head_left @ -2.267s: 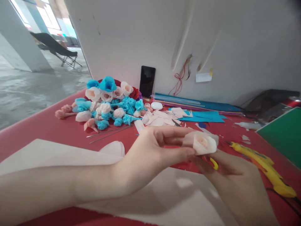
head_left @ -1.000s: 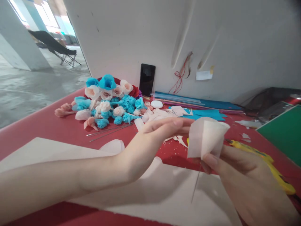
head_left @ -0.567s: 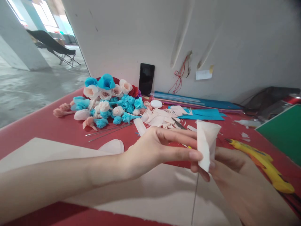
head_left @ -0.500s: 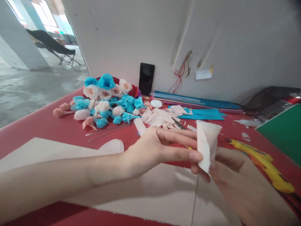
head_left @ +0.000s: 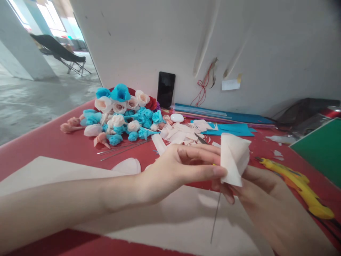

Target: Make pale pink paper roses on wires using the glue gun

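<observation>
Since half a second ago, the white paper bloom [head_left: 234, 160] has risen slightly and tipped, and the wire [head_left: 215, 220] beneath it has swung left, so that its lower end now shows. The left hand [head_left: 170, 174] pinches the bloom at its lower left side, thumb in front; the fingers pass behind the paper, where their tips are hidden. The right hand [head_left: 269, 206] is closed about the base from the lower right, but the paper covers its thumb, so the exact contact cannot be seen. Fingertips bunch just under the bloom, and it is hard to tell which hand they belong to. The wire slants down from them over the pale sheet [head_left: 186, 229]; its upper end is hidden, as is any join with the bloom. The bloom's centre is turned out of sight.

The sheet lies along the near edge of the red tabletop [head_left: 53, 138], partly covered by the left forearm. Both forearms are cut off by the frame. A few petals [head_left: 126, 166] lie just above that forearm. Finished flowers [head_left: 116, 121] crowd toward the far left corner, and scraps [head_left: 181, 132] spread before the far edge, where a dark blade [head_left: 200, 138] is half hidden behind the left hand. A yellow glue gun [head_left: 301, 186] lies toward the right edge, its cord blurred.
</observation>
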A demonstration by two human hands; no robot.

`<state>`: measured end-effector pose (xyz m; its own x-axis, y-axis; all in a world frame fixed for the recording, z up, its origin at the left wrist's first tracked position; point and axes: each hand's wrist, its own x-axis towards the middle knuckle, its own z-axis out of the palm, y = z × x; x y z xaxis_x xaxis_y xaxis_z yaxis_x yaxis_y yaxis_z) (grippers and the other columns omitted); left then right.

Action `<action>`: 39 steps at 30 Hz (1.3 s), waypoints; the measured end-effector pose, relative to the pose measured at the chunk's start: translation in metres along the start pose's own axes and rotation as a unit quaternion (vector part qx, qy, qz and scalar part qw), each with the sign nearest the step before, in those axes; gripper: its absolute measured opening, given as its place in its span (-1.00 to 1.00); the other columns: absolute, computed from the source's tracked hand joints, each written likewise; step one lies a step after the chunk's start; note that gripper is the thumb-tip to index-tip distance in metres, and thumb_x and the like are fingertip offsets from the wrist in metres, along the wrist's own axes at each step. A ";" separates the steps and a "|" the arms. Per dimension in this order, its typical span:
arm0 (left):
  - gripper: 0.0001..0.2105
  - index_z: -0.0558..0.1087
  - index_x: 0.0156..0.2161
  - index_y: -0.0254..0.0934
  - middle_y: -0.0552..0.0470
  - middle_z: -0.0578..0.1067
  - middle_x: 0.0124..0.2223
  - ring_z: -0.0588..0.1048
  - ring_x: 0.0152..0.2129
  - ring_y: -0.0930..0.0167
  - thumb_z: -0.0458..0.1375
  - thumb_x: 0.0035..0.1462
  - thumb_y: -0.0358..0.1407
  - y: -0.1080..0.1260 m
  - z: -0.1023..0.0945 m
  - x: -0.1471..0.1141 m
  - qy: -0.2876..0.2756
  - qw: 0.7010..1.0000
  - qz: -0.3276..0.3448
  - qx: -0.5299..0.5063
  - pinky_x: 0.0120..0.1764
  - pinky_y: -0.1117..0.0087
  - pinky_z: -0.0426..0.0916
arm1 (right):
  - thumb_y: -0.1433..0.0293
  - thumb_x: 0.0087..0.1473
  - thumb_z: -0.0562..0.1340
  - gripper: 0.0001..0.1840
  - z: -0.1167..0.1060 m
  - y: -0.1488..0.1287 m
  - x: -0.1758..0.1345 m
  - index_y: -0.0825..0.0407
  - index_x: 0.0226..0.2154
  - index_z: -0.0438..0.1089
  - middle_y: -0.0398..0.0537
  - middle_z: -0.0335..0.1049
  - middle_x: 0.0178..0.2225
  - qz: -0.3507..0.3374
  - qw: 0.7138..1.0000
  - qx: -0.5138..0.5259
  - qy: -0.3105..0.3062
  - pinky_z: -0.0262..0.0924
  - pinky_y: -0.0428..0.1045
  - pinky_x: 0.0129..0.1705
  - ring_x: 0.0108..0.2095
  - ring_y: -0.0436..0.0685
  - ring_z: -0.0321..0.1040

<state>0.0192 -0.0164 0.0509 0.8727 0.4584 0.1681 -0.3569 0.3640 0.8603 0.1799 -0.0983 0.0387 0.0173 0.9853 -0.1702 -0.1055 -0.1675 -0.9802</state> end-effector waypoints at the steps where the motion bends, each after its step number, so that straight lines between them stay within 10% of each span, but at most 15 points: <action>1: -0.82 0.56 -0.42 -0.35 0.12 0.47 -0.41 0.47 -0.44 0.62 0.12 0.12 -0.51 0.000 0.000 0.000 0.010 1.000 0.003 0.000 -0.28 0.63 0.38 | 0.21 -0.15 0.39 -0.71 -0.001 0.001 0.000 -0.01 -0.65 0.35 -0.22 0.26 -0.60 0.002 1.000 -0.001 0.006 0.11 -0.24 -0.56 -0.58 -0.07 0.17; 22: -0.89 0.57 -0.38 -0.32 0.14 0.47 -0.41 0.47 -0.42 0.61 0.20 0.04 -0.51 0.003 -0.004 0.001 -0.034 0.999 -0.037 -0.004 -0.24 0.62 0.39 | 0.06 -0.25 0.40 -0.70 0.011 -0.010 -0.006 -0.06 -0.60 0.48 -0.16 0.29 -0.63 0.015 0.998 -0.043 0.047 0.10 -0.19 -0.55 -0.57 -0.02 0.17; 31: -0.94 0.50 -0.42 -0.34 0.05 0.51 -0.37 0.48 -0.31 0.45 0.25 -0.05 -0.50 0.018 -0.007 0.002 -0.042 0.980 0.011 0.195 -0.13 0.42 0.37 | 0.24 -0.22 0.38 -0.88 0.006 -0.023 -0.005 -0.11 -0.61 0.48 -0.23 0.33 -0.62 -0.030 0.992 -0.122 -0.010 0.06 -0.23 -0.57 -0.57 -0.04 0.18; 39: -0.88 0.52 -0.34 -0.36 0.08 0.52 -0.34 0.45 -0.43 0.56 0.27 -0.08 -0.44 0.022 -0.009 0.000 -0.040 0.943 0.047 0.326 -0.37 0.63 0.33 | 0.21 -0.03 0.22 -0.79 -0.007 -0.027 -0.005 -0.07 -0.57 0.44 -0.17 0.30 -0.63 -0.099 0.925 -0.363 -0.054 0.19 -0.15 -0.59 -0.59 0.05 0.27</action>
<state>0.0083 -0.0009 0.0653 0.8788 0.3919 0.2722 -0.1767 -0.2626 0.9486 0.1896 -0.0992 0.0654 -0.1379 0.9904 -0.0071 0.5858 0.0758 -0.8069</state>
